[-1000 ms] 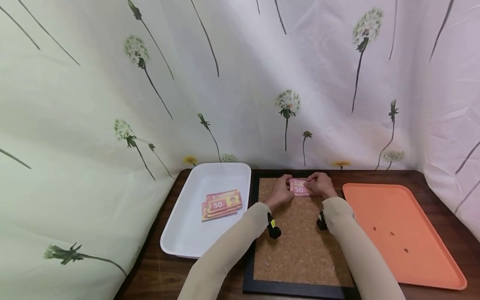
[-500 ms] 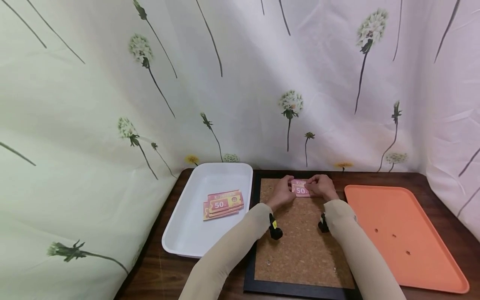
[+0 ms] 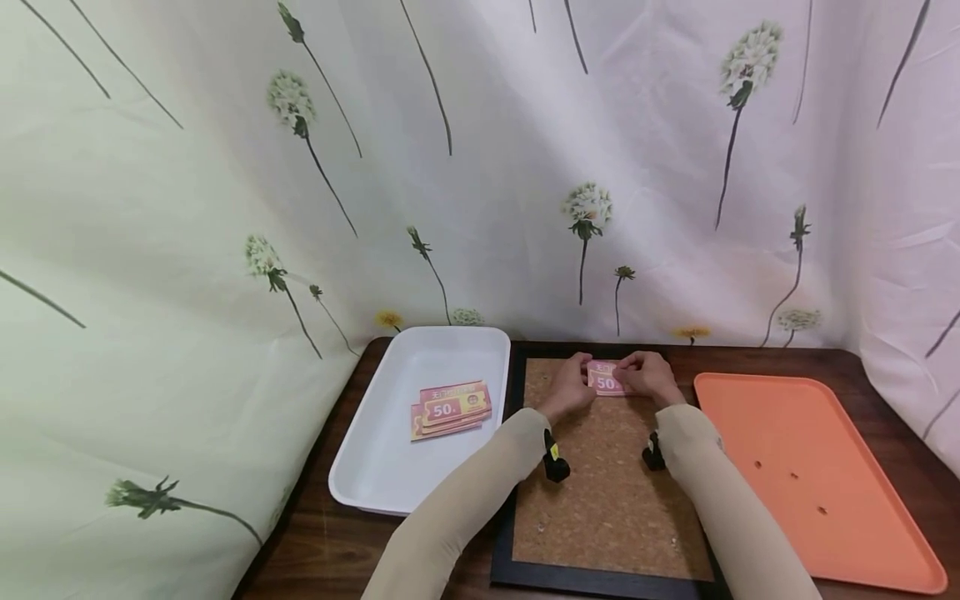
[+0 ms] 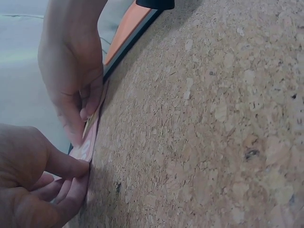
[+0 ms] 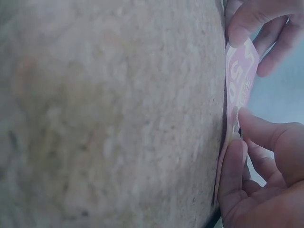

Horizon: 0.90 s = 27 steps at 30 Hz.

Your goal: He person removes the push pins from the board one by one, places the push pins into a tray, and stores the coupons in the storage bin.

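Observation:
A pink coupon (image 3: 604, 378) printed with "50" lies against the top of the black-framed corkboard (image 3: 615, 492). My left hand (image 3: 569, 387) pinches its left end, the fingertips right at the edge of the paper, as the left wrist view shows. Over the coupon's right part, my right hand (image 3: 648, 377) pinches a small, pale thumbtack (image 5: 235, 115) between thumb and forefinger, mostly covered by the fingertips. In the right wrist view the coupon (image 5: 241, 71) bends away from the cork between both hands.
Left of the board stands a white basin (image 3: 375, 458) holding a small stack of pink and yellow coupons (image 3: 453, 408). On the right, an orange tray (image 3: 795, 433) carries 3 tiny brown pieces. A curtain with printed dandelions (image 3: 480, 167) hangs behind the dark wooden table (image 3: 315, 542).
The whole head view has shifted slightly right and down. Both hands stay at the coupon in nearly the same pose.

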Available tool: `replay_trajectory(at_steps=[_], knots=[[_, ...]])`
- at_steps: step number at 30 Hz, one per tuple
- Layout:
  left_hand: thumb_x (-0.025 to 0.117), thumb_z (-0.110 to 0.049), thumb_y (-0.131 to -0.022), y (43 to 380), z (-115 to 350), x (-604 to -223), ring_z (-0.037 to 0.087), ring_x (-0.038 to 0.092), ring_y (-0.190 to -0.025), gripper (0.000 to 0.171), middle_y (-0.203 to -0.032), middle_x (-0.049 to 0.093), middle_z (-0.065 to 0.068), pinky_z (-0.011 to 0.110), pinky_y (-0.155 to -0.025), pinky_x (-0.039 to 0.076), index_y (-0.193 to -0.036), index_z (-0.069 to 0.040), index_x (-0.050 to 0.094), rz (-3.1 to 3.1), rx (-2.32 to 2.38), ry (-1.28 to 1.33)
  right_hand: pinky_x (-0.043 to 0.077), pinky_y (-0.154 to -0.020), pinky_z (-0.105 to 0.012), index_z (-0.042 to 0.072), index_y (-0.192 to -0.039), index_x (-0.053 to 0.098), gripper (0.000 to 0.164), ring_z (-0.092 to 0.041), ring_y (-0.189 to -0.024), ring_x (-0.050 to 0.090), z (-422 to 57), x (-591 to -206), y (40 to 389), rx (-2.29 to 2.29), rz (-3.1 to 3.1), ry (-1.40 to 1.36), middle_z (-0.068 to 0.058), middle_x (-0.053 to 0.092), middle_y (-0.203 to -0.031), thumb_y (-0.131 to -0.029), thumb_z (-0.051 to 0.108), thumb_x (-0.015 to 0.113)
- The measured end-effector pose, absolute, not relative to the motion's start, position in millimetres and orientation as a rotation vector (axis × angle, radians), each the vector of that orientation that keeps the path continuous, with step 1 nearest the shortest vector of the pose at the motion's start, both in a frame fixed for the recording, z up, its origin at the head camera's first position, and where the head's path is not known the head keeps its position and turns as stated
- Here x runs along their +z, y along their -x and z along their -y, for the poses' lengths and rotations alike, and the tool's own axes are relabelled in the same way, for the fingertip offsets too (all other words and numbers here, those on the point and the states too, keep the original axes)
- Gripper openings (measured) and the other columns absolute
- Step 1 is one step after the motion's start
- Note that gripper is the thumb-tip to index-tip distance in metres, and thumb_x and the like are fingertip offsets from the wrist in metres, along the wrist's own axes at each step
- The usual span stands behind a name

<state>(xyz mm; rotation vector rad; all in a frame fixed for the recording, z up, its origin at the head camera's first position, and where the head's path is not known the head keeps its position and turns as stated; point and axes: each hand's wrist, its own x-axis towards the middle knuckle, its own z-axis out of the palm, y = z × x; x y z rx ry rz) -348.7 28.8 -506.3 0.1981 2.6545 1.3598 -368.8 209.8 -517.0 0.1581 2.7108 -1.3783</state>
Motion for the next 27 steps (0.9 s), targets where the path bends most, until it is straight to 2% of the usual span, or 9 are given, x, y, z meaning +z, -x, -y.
replay_trajectory(at_steps=[7, 13, 22, 27], knots=[[0.070, 0.005, -0.090, 346.5, -28.8, -504.8, 0.021, 0.066, -0.110, 0.062, -0.136, 0.065, 0.014, 0.034, -0.096, 0.059, -0.148, -0.007, 0.052, -2.662, 1.387, -0.220, 0.042, -0.072, -0.028, -0.002, -0.115, 0.071, 0.029, -0.025, -0.094, 0.054, -209.1, -518.1, 364.9, -1.424, -2.720, -0.172, -0.017, 0.064, -0.108, -0.098, 0.022, 0.070], [0.072, 0.002, -0.090, 344.7, -28.5, -506.4, 0.023, 0.067, -0.113, 0.060, -0.136, 0.066, 0.016, 0.037, -0.100, 0.059, -0.147, -0.006, 0.054, -2.627, 1.454, -0.193, 0.042, -0.069, -0.028, 0.000, -0.116, 0.069, 0.026, -0.027, -0.096, 0.053, -205.6, -518.1, 362.9, -1.449, -2.708, -0.267, -0.018, 0.062, -0.112, -0.101, 0.021, 0.066], [0.075, 0.005, -0.085, 343.1, -25.4, -506.2, 0.026, 0.068, -0.112, 0.064, -0.135, 0.066, 0.019, 0.041, -0.101, 0.059, -0.145, -0.002, 0.054, -2.524, 1.587, -0.178, 0.046, -0.064, -0.025, 0.000, -0.114, 0.067, 0.029, -0.022, -0.085, 0.056, -207.8, -519.0, 358.4, -1.508, -2.721, -0.236, -0.016, 0.062, -0.103, -0.102, 0.026, 0.066], [0.074, 0.007, -0.084, 341.9, -24.8, -504.2, 0.025, 0.067, -0.111, 0.064, -0.134, 0.067, 0.019, 0.042, -0.103, 0.058, -0.144, -0.002, 0.056, -2.512, 1.584, -0.150, 0.051, -0.062, -0.023, -0.002, -0.113, 0.067, 0.026, -0.017, -0.077, 0.060, -211.4, -518.5, 355.6, -1.553, -2.700, -0.195, -0.012, 0.064, -0.096, -0.101, 0.021, 0.067]])
